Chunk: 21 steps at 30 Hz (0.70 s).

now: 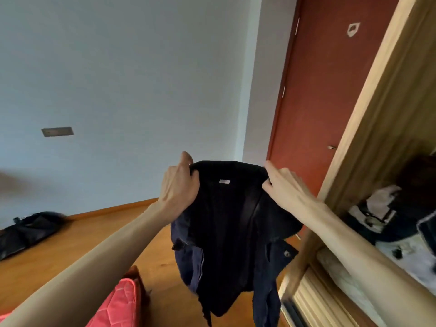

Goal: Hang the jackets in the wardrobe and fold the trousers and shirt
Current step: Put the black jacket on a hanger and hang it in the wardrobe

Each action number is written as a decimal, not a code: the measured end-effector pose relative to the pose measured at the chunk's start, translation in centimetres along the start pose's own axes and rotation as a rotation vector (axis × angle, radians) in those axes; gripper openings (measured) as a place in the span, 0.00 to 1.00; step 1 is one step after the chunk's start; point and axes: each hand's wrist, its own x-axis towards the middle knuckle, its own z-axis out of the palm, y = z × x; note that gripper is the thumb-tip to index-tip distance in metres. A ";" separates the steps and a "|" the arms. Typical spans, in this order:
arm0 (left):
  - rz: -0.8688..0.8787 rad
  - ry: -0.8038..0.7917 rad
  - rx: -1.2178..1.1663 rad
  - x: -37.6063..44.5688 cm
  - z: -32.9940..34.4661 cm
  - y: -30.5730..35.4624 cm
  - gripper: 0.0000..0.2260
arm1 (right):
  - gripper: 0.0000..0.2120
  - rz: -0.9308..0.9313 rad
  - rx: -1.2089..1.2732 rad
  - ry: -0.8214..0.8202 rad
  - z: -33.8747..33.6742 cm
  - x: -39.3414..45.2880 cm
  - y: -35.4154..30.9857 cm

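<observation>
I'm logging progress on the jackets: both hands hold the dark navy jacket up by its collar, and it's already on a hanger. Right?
Not quite: the head view shows no hanger. The left hand and right hand do hold the dark navy jacket up by its collar.

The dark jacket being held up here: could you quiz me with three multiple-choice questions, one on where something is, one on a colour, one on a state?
1. Where does the other dark garment lie?
A. On the wooden floor at left
B. On the door handle
C. Over the person's arm

2. What colour is the door?
A. White
B. Reddish brown
C. Green

3. How is the dark jacket held?
A. By one hand only
B. Lying on the floor
C. By both hands at the collar

Answers:
1 A, it sits on the floor by the wall.
2 B, the panel is reddish brown.
3 C, the left hand and right hand each grip its top edge.
</observation>
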 end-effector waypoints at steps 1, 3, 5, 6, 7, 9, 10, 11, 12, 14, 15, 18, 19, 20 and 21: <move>0.011 -0.022 -0.006 0.7 1.1 0.8 0.05 | 0.02 0.062 0.098 -0.016 -0.3 -0.1 0.7; 0.047 -0.052 0.006 2.1 3.1 2.0 0.07 | 0.05 0.197 0.302 -0.052 -1.1 -0.1 2.2; 0.095 -0.063 0.062 3.4 4.7 3.2 0.08 | 0.11 0.308 0.438 -0.045 -2.0 0.0 3.7; 0.124 -0.063 0.105 4.0 5.4 3.7 0.08 | 0.12 0.346 0.483 -0.025 -2.4 0.0 4.4; 0.158 -0.062 0.152 4.5 5.9 4.3 0.08 | 0.13 0.383 0.515 0.001 -2.6 0.1 5.0; 0.228 -0.061 0.232 5.6 7.0 5.5 0.08 | 0.12 0.456 0.557 0.054 -2.7 0.3 6.2; 0.255 -0.065 0.242 6.0 7.5 6.1 0.08 | 0.11 0.493 0.578 0.069 -2.7 0.4 6.9; 0.276 -0.077 0.223 6.6 8.2 6.7 0.08 | 0.12 0.532 0.613 0.064 -2.7 0.6 7.4; 0.289 -0.095 0.175 7.2 8.8 7.2 0.08 | 0.17 0.577 0.670 0.045 -2.9 0.8 8.0; 0.300 -0.140 0.027 8.4 10.1 8.1 0.06 | 0.22 0.652 0.791 -0.019 -3.4 1.2 8.9; 0.309 -0.164 -0.048 9.0 10.8 8.6 0.05 | 0.22 0.681 0.830 -0.032 -3.8 1.3 9.3; 0.352 -0.248 -0.198 10.5 12.6 10.0 0.07 | 0.16 0.759 0.928 0.007 -4.7 1.4 10.4; 0.356 -0.291 -0.249 11.0 13.1 10.6 0.09 | 0.16 0.786 0.955 0.032 -5.1 1.3 10.8; 0.355 -0.338 -0.305 11.6 13.6 11.1 0.11 | 0.17 0.807 0.985 0.055 -5.5 1.3 11.1; 0.357 -0.384 -0.351 12.2 14.0 11.6 0.12 | 0.19 0.820 1.013 0.076 -5.9 1.2 11.5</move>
